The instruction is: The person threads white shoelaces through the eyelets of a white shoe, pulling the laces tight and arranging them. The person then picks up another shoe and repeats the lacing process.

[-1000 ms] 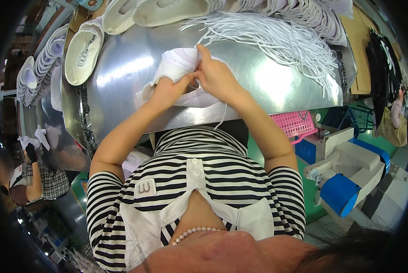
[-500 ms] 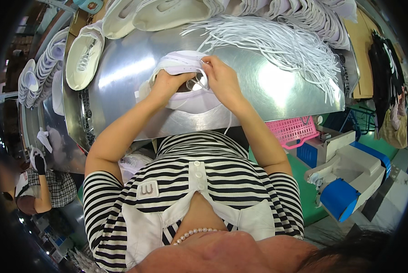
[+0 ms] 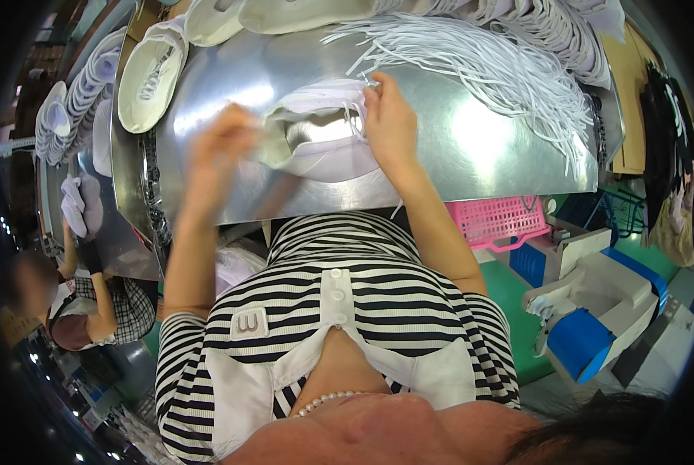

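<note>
A white and pale lilac shoe upper (image 3: 324, 165) lies on the metal tabletop in front of me, its opening facing up. A thin white shoelace (image 3: 352, 116) runs through the upper at its right end. My right hand (image 3: 391, 128) is beside that end, thumb and forefinger pinched on the lace, with a short white tip showing above them. To the left of the upper, my left hand (image 3: 225, 149) is lifted off it and smeared by motion, so its fingers cannot be made out.
A bundle of loose white laces (image 3: 479, 85) spreads over the tabletop (image 3: 238, 85) at the back right. Stacked uppers (image 3: 548, 35) line the far edge; a laced one (image 3: 152, 84) is at left. A pink basket (image 3: 498, 222) and machine (image 3: 595, 310) stand right. A co-worker (image 3: 103, 302) is left.
My left hand has come off the upper and swung left. My right hand has shifted slightly right and up with the lace. The upper's opening shows more widely now.
</note>
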Demonstrator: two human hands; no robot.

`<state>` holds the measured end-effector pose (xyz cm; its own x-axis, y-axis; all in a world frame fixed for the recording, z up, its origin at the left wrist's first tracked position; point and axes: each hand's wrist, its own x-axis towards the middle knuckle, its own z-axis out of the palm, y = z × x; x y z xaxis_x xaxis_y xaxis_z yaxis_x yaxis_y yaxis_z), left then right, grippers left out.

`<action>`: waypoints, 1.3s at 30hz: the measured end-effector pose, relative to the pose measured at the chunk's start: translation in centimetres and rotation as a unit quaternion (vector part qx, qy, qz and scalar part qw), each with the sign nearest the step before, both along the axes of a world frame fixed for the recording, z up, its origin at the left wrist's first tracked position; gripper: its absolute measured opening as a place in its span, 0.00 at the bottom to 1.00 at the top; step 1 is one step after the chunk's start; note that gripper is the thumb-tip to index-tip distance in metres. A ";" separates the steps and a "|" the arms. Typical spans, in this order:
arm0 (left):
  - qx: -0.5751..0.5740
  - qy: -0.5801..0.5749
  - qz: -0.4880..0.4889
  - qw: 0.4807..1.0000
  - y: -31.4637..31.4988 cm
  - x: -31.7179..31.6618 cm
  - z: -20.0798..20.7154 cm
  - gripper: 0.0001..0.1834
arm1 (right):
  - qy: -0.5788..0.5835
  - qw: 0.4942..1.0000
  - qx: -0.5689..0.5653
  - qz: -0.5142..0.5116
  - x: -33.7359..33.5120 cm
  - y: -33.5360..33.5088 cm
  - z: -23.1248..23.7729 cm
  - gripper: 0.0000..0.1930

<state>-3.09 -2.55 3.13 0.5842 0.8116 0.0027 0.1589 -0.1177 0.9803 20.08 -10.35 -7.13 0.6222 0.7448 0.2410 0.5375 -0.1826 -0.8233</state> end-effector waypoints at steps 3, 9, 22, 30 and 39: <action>0.435 0.172 -0.087 0.879 -3.4 5.7 -3.5 0.09 | 0.121 0.990 0.055 0.044 1.1 -0.6 -0.2 0.13; 0.274 0.160 -0.041 0.947 -3.6 6.6 -4.7 0.08 | 0.165 0.977 0.080 0.109 -0.2 -5.7 2.3 0.13; 0.259 0.264 -0.054 0.928 -3.0 6.2 -4.6 0.13 | 0.134 0.978 0.005 0.157 -2.1 -6.8 0.0 0.12; 0.315 0.222 -0.035 0.922 -3.0 6.4 -5.4 0.12 | 0.150 0.972 -0.022 0.179 -1.4 -6.5 0.5 0.13; 0.303 0.219 -0.033 0.927 -3.1 6.6 -5.6 0.12 | 0.183 0.967 -0.025 0.173 -1.5 -7.0 1.4 0.14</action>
<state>3.52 -5.69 -2.46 0.6848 0.7017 0.1966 0.4994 -0.6484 0.5746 18.59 -17.37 -5.69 0.3702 0.9289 0.0100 0.2468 -0.0879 -0.9651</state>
